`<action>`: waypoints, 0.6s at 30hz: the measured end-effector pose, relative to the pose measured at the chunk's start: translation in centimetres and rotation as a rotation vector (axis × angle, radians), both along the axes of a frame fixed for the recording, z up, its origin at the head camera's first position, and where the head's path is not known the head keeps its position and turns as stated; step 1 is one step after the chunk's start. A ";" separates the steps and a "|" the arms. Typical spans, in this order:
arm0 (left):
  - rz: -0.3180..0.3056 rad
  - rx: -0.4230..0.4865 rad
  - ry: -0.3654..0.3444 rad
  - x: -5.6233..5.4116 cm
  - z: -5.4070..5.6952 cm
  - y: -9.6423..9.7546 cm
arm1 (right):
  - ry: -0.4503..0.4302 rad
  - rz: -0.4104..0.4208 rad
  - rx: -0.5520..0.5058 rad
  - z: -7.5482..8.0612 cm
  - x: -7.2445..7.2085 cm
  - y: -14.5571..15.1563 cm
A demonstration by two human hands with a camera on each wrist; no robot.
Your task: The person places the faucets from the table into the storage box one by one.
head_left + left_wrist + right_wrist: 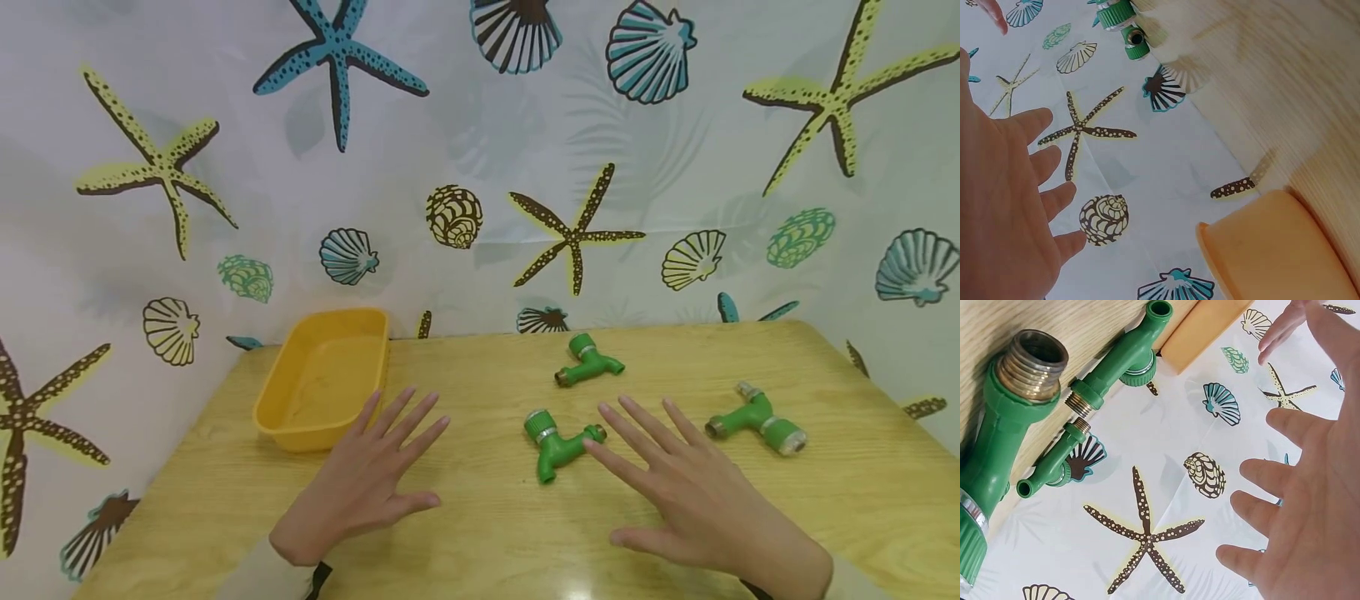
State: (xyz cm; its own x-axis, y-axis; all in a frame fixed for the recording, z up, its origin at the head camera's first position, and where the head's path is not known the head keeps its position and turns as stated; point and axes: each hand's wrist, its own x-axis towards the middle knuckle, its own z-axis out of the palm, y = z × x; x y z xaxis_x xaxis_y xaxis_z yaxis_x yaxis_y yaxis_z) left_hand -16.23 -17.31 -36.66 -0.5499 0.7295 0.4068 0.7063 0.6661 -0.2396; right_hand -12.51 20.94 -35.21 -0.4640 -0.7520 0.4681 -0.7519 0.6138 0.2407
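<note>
My left hand hovers with spread fingers just right of and in front of the orange plastic basin, holding nothing. Fingers spread as well, my right hand is raised over the table and holds nothing. Three green taps lie on the wood. The nearest tap is just left of the right fingertips, its threaded end close to the index finger in the head view. A second tap lies farther back. The third tap sits right of that hand; its brass thread looms large in the right wrist view.
The light wooden table meets a white cloth backdrop printed with starfish and shells. Cloth also hangs at the left and right sides. The basin stands at the table's back left, with nothing visible inside it.
</note>
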 end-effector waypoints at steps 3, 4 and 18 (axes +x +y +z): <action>0.008 -0.002 0.003 -0.3 -0.3 -0.5 | 0.010 -0.003 -0.001 0.0 0.1 0.0; 0.010 0.001 0.008 -0.4 -0.4 -0.6 | 0.013 -0.002 -0.002 0.0 0.1 0.0; 0.086 0.037 0.039 -1.4 -0.9 -3.4 | 0.042 0.014 -0.016 -0.4 0.0 0.1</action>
State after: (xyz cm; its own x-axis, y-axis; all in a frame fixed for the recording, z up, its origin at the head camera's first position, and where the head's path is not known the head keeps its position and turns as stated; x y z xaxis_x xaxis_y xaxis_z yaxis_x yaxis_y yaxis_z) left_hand -17.61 -20.66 -37.55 -0.5934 0.6641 0.4549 0.6364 0.7331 -0.2400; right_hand -12.52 21.03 -35.65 -0.4331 -0.7508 0.4987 -0.7501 0.6070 0.2624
